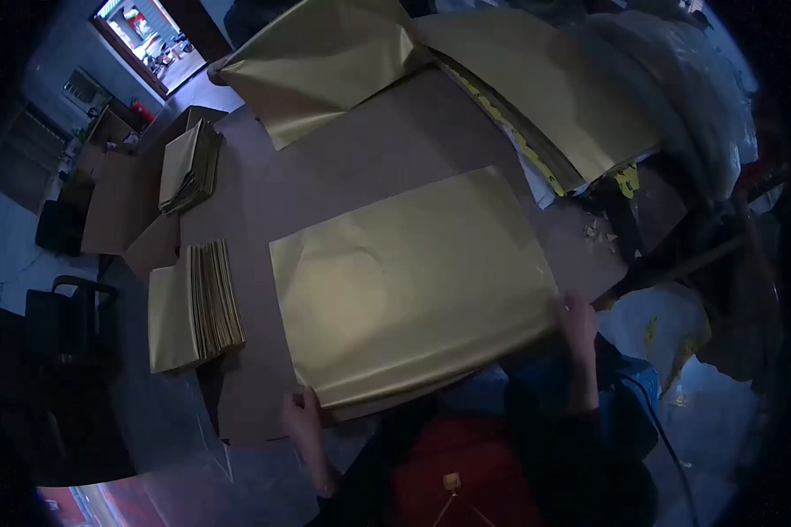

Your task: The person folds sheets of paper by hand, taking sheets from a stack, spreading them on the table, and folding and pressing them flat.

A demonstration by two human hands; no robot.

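A large gold paper sheet [413, 272] lies on the brown table in front of me, its near edge curling up in a soft roll. My left hand [302, 422] is closed at the sheet's near left corner, fingers pinched on the paper. At the near right corner, my right hand [576, 323] grips the sheet's edge between thumb and fingers. Across the table, a second gold sheet [325, 66] is lifted and bent, with a co-worker's hand [215, 77] at its left corner.
Folded gold paper stacks stand at the table's left, one nearer [193, 307] and one farther [189, 165] beside an open cardboard box [130, 202]. A thick pile of gold sheets [554, 88] lies far right, with clear plastic wrapping [703, 97] next to it. Paper scraps [599, 233] lie near the right edge.
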